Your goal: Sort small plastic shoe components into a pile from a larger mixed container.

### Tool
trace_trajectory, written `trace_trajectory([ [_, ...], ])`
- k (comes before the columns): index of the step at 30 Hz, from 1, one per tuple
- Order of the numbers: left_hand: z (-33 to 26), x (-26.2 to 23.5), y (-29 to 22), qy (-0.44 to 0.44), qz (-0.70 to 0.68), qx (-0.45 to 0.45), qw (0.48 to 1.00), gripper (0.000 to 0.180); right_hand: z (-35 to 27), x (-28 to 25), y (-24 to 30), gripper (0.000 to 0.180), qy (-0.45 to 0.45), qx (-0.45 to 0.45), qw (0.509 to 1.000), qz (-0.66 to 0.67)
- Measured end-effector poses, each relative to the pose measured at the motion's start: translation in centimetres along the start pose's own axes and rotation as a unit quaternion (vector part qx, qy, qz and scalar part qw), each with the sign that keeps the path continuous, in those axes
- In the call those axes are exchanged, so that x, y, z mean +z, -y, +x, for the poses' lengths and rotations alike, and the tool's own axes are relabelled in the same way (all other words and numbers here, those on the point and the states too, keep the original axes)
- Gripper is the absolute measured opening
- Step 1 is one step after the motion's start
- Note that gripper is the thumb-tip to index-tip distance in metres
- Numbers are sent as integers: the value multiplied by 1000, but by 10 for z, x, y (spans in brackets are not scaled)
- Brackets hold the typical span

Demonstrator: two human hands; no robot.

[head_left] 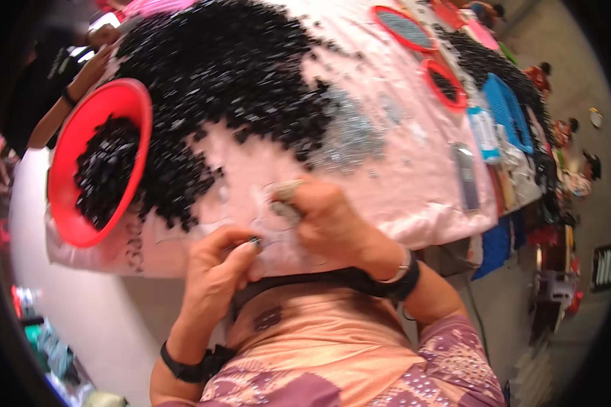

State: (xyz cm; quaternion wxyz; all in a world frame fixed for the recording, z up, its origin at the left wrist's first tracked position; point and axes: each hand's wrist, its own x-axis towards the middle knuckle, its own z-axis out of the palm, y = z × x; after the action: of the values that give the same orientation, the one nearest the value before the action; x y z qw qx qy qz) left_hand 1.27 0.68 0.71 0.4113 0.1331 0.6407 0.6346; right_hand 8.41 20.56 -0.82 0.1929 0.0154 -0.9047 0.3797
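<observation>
Over the near edge of the pink cloth, my left hand (218, 266) is closed, pinching a small dark piece (254, 240) between thumb and fingertips. My right hand (332, 216) is curled shut just to its right and slightly farther off. Something greyish (288, 203) shows at its fingers; blur hides whether this is a finger covering or a held thing. Beyond both hands spreads a big heap of small shiny black pieces (217, 64). A pile of small clear-grey pieces (352, 136) lies beside the heap, past my right hand.
A red basin (142, 102) part-filled with black pieces tilts at the left. Far right stand two red-rimmed containers (433, 42), a blue basket (506, 108) and a flat grey object (465, 178). A co-worker's hands (102, 42) are at the far left; the pink cloth (414, 203) covers the table.
</observation>
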Motion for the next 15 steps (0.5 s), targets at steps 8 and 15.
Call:
trace_trajectory([
  [8,5,-4,9,32,-49,-3,998,16,-13,-3,26,18,48,232,913,333],
  [15,3,-9,9,45,-64,9,997,20,-15,6,30,19,41,184,931,312],
])
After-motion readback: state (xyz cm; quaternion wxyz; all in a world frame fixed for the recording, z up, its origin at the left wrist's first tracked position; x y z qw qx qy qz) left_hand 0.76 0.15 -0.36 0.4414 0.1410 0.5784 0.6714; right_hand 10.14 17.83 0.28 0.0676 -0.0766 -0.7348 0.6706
